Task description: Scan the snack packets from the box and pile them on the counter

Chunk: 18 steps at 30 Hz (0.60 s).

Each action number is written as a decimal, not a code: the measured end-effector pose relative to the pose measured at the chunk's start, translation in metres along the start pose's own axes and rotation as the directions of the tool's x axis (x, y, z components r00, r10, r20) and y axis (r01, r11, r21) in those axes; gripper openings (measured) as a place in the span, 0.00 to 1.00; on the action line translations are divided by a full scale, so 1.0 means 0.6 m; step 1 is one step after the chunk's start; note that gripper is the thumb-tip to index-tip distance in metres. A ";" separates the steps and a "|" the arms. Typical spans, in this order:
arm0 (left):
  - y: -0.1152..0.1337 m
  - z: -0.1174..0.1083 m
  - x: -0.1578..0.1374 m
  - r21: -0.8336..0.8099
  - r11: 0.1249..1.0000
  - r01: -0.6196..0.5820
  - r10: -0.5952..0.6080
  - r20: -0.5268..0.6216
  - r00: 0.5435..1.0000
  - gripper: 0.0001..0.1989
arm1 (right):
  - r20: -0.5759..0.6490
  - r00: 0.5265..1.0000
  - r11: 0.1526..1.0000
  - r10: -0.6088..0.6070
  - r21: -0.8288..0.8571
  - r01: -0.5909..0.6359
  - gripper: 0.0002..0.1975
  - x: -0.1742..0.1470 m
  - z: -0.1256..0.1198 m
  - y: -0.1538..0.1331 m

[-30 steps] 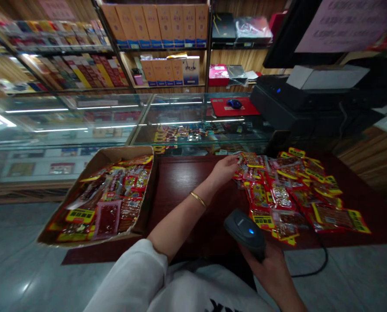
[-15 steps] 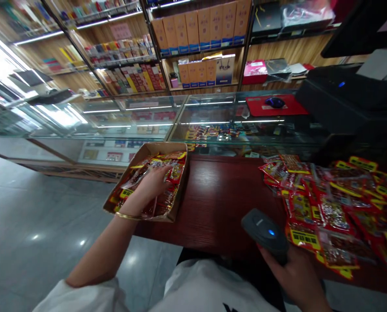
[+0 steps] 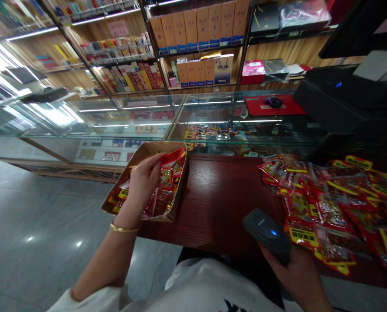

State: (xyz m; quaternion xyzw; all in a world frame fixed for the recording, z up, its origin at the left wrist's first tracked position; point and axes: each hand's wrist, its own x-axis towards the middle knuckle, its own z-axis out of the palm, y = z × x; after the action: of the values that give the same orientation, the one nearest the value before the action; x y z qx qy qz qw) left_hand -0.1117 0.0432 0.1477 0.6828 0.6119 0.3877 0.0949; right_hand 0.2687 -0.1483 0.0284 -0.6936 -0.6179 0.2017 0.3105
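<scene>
My left hand (image 3: 145, 177) is closed on a red snack packet (image 3: 173, 155), pinched by its edge just above the open cardboard box (image 3: 178, 207). More shiny red and yellow packets (image 3: 167, 178) fill that box, which rests at the left end of the brown counter. In my right hand (image 3: 299, 273) is a dark barcode scanner (image 3: 267, 234) with a lit blue light, its head pointing up and left over the counter's front edge. Right of the scanner lies a loose pile of red and yellow snack packets (image 3: 332, 212).
Behind the brown counter (image 3: 219, 195) runs a glass display case (image 3: 209, 106). On it lie a red mouse pad (image 3: 291, 108) and a computer mouse (image 3: 273, 102). A dark till machine (image 3: 346, 99) stands at the right. Shelves with orange boxes (image 3: 191, 30) line the wall.
My left hand has lifted slightly out of the packets and now grips a red packet, raised above the others. My right hand and the scanner have barely moved.
</scene>
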 end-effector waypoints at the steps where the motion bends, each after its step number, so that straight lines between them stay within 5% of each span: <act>1: 0.016 0.004 -0.011 -0.162 0.984 0.080 -0.078 0.019 0.997 0.18 | 0.003 1.000 1.000 -0.004 0.010 0.004 0.17 0.003 0.000 0.000; 3: 0.047 0.030 -0.034 -0.472 0.844 0.256 -0.211 0.147 0.966 0.19 | 0.002 1.000 1.000 -0.015 0.018 0.015 0.17 0.007 -0.001 0.000; 5: 0.069 0.076 -0.058 -0.692 0.597 0.406 -0.261 0.311 0.914 0.17 | -0.002 0.999 0.999 -0.034 0.010 0.034 0.17 0.010 -0.003 0.001; 7: 0.081 0.131 -0.081 -0.771 0.360 0.526 -0.245 0.466 0.850 0.17 | -0.006 0.998 0.998 -0.062 -0.001 0.062 0.17 0.010 -0.006 0.001; 9: 0.082 0.179 -0.099 -0.747 0.264 0.610 -0.216 0.571 0.792 0.18 | -0.008 0.997 0.997 -0.083 -0.001 0.083 0.16 0.009 -0.011 0.001; 12: 0.072 0.221 -0.115 -0.675 0.406 0.616 -0.220 0.582 0.783 0.11 | 0.001 0.996 0.996 -0.093 0.012 0.093 0.16 0.007 -0.018 0.000; 18: 0.052 0.216 -0.112 -0.624 0.678 0.388 -0.085 0.458 0.885 0.10 | 0.099 0.995 0.997 -0.018 0.079 0.010 0.16 0.004 -0.014 -0.009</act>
State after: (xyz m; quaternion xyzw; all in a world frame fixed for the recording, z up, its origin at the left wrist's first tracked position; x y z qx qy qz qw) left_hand -0.0009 0.0197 0.0506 0.5712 0.4715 0.4291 0.5170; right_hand 0.2708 -0.1472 0.0386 -0.6657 -0.6291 0.2578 0.3077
